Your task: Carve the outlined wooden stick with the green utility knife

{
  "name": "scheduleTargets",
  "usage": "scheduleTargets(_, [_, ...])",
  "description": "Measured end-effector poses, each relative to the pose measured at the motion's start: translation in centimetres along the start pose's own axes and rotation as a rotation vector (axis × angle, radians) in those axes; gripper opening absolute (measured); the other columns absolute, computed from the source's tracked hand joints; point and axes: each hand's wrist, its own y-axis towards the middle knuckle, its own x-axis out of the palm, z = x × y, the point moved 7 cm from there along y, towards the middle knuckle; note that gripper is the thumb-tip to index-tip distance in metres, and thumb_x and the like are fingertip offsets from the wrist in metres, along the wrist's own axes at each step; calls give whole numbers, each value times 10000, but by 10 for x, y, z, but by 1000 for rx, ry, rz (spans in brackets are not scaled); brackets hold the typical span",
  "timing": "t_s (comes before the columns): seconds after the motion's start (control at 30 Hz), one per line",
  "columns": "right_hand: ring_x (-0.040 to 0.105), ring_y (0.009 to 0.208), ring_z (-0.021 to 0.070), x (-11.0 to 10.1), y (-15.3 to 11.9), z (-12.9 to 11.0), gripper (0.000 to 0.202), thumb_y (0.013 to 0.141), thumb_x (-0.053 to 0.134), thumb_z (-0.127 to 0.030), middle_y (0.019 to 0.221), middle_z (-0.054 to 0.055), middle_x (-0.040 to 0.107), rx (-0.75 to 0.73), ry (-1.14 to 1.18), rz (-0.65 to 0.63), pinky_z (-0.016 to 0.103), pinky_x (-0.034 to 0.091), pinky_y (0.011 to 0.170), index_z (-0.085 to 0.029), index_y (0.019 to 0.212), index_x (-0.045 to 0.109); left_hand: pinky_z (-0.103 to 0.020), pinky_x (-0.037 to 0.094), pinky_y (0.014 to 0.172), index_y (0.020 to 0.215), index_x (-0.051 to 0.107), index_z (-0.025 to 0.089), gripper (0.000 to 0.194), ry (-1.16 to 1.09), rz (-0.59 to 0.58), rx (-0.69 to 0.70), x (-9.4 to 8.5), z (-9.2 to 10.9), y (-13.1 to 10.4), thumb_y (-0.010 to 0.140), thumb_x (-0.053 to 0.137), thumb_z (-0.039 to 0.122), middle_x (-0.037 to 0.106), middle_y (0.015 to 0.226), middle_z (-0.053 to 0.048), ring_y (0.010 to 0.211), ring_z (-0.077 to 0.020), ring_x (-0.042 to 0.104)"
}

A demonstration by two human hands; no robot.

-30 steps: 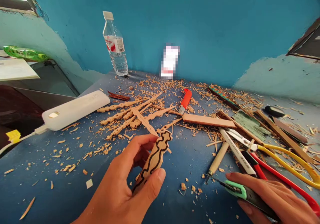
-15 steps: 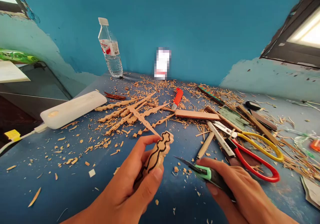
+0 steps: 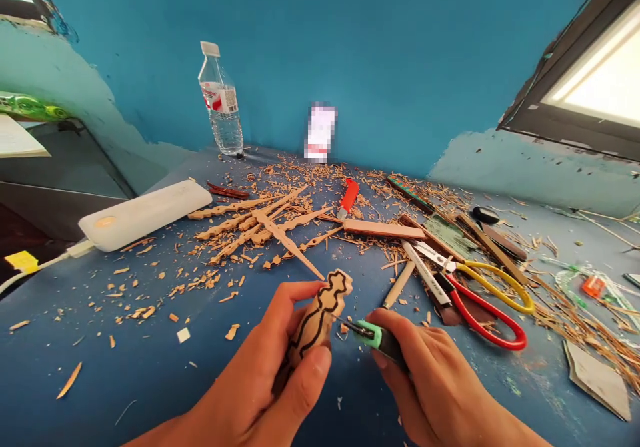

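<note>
Between thumb and curled fingers, your left hand grips the wooden piece, its black-lined end tilted up and away from you above the bench. Your right hand is wrapped snugly round the handle of the green-and-black knife, whose blade appears to meet the wood's right edge, just below the knobbed tip. For a clean cut, you would probably do best with thin slices worked toward the black line, easing off in the hollows where the grain may split. Mind your left thumb, below the blade, and the index finger across from its tip.

Just beyond lie wavy wooden strips, a red-handled knife and, to the right, red-and-yellow-handled scissors. Shavings litter the blue surface. Farther back, a water bottle stands near the blue wall, and a bright window shows at upper right.
</note>
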Motion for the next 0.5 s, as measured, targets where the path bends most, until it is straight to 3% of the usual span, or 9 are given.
scheduleTargets(0.1, [747, 615, 150, 3, 1, 0, 186, 1123, 299, -158, 806, -16, 748, -16, 8, -68, 229, 543, 554, -230, 1197, 453, -257, 394, 638, 1333, 553, 367, 338, 58, 1, 61, 0, 5, 0, 1078, 534, 589, 538, 862, 21, 700, -138, 423])
scheduleTargets(0.27, [745, 567, 153, 5, -5, 6, 179, 1149, 299, -195, 758, -28, 754, 21, 51, -171, 225, 542, 517, -255, 1148, 468, -291, 360, 649, 1354, 541, 370, 387, 124, -18, 23, 1, 0, 0, 1074, 488, 632, 520, 841, 28, 672, -148, 384])
scheduleTargets(0.5, [754, 567, 184, 5, -12, 12, 218, 1142, 373, -295, 857, 36, 821, 88, 71, -218, 244, 602, 547, -259, 1101, 584, -294, 350, 600, 1363, 598, 375, 363, 112, -19, 99, 0, 2, -2, 1048, 577, 555, 500, 809, 16, 650, -170, 376])
